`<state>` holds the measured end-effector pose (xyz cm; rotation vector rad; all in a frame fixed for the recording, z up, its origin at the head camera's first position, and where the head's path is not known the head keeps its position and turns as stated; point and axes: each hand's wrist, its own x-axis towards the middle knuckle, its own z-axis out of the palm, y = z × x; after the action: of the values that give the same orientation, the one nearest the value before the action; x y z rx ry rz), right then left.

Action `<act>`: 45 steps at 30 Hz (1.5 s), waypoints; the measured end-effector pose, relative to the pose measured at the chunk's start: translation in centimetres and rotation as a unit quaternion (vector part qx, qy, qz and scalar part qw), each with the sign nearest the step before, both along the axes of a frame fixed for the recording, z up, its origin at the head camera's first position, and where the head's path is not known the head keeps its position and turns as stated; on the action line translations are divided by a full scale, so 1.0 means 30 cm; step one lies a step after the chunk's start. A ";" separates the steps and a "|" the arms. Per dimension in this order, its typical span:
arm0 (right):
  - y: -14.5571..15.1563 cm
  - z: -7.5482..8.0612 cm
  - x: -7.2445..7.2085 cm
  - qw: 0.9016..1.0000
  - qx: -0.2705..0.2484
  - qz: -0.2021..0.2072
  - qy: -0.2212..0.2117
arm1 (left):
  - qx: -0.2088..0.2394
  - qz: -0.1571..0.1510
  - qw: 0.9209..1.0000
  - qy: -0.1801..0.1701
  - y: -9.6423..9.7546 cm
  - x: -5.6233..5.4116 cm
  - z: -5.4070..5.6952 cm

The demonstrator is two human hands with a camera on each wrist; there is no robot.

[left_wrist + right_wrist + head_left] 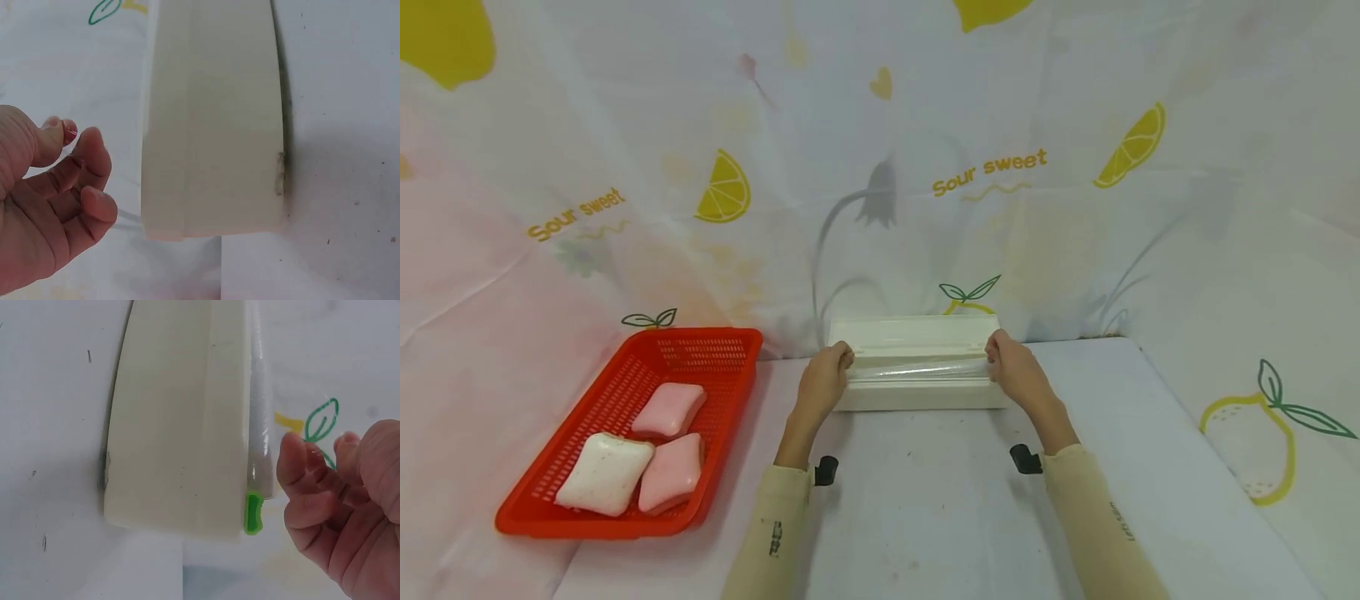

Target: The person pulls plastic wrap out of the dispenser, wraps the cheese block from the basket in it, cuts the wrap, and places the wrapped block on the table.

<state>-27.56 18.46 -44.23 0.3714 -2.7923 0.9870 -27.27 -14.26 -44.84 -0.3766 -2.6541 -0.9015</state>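
Observation:
A cream cling film dispenser (pixel 921 397) stands at the table's back edge, its lid (pixel 917 331) raised against the backdrop. Inside lies a shiny roll of clear cling film (pixel 925 369). My left hand (pixel 826 377) is at the dispenser's left end, thumb and forefinger pinching the cling film's edge. At the opposite end my right hand (pixel 1018 367) pinches the film between thumb and fingertips, the other fingers curled. A green slider (pixel 253 514) sits at the dispenser's corner beside the roll (pixel 259 419) in the right wrist view. The film between the hands is barely visible.
A red plastic basket (pixel 741 408) stands on the left, holding a white cushion-shaped piece (pixel 606 472) and two pink ones (pixel 670 408). A lemon-print cloth (pixel 820 167) hangs behind the white table (pixel 925 517). Black wrist mounts (pixel 826 471) stick out from the sleeves.

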 end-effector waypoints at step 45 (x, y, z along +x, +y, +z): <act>-0.015 0.352 0.121 0.989 -0.107 0.021 0.097 | 0.055 -0.011 0.993 0.102 -0.001 0.118 0.391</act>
<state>-23.94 18.02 -33.67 0.4706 -2.4861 1.1785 -23.74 -14.29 -33.10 -0.4463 -2.4094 -0.9563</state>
